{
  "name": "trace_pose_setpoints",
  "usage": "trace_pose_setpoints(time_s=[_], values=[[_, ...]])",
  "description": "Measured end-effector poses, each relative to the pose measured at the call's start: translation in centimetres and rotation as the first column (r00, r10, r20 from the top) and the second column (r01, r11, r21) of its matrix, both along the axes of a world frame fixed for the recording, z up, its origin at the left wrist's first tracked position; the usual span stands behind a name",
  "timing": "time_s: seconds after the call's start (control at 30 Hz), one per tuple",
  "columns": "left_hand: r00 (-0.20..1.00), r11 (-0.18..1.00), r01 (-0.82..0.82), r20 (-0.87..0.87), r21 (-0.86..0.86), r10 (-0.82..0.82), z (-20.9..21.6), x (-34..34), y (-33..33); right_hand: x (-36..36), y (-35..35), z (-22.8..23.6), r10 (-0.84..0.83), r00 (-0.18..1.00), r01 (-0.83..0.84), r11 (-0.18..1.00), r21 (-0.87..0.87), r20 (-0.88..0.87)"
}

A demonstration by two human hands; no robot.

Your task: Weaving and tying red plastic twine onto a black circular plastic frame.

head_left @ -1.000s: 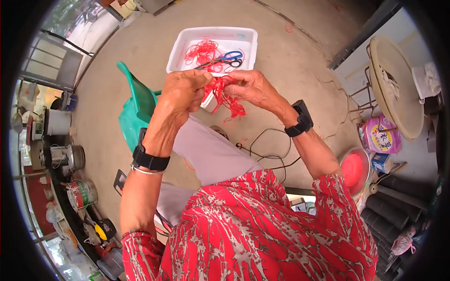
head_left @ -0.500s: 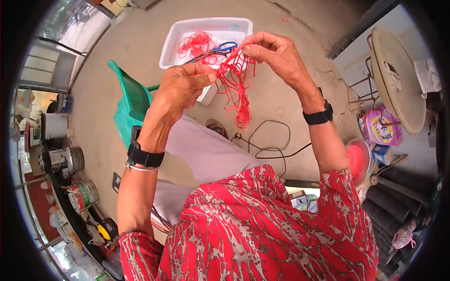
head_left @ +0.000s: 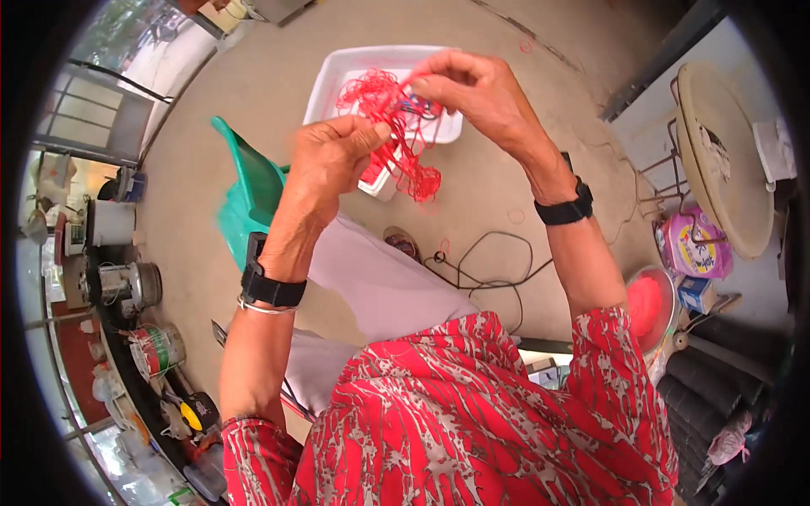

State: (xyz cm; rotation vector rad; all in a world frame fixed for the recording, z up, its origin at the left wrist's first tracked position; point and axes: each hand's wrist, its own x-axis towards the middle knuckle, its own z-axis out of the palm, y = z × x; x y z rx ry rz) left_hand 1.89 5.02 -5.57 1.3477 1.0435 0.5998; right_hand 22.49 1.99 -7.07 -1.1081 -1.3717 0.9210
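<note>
A tangled bunch of thin red strands, in loops, hangs between my two hands above the floor. My left hand is closed, thumb and forefinger pinching the bunch at its left. Higher and to the right, my right hand pinches strands with thumb and fingertips. Behind them lies a white plastic tray with more red strands in it. Blue-handled scissors in the tray are partly hidden by the strands. A small white container with something red shows below the bunch.
A green plastic chair stands left of my legs. A black cable coils on the floor. At right are a metal bowl with red material, a purple bag and a round tabletop. Pots and buckets line the left.
The red bunch has swung up and left, and its hanging end is higher. My right hand has shifted slightly left, still pinching. The whole view has moved a little.
</note>
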Motion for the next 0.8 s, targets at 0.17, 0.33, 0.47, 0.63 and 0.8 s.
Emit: trace_pose_setpoints(time_s=[0.17, 0.33, 0.47, 0.63, 0.8], values=[[0.997, 0.987, 0.032, 0.071, -0.158, -0.021, 0.4, -0.4, 0.4, 1.3, -0.3, -1.5, -0.024, 0.998, 0.016, 0.992, -0.127, -0.062], [0.982, 0.962, 0.104, 0.181, -0.251, -0.059, 0.3, -0.6, 0.5, 1.8, -0.8, -1.7, -0.017, 0.996, 0.007, 0.993, -0.118, -0.09], [0.987, 0.959, 0.093, 0.153, -0.266, -0.054, 0.3, -0.3, 0.2, 2.0, -1.5, -1.5, -0.004, 0.997, -0.005, 0.993, -0.115, -0.078], [0.988, 0.961, 0.048, 0.155, -0.274, -0.005, 0.3, -0.4, -0.1, 2.0, -2.0, -1.1, 0.017, 0.996, -0.027, 0.994, -0.108, -0.092], [0.997, 0.998, -0.061, -0.038, 0.035, 0.062, 1.2, 1.0, -1.7, 1.4, -2.4, -0.6, 0.031, 0.992, -0.048, 0.99, -0.132, -0.124]])
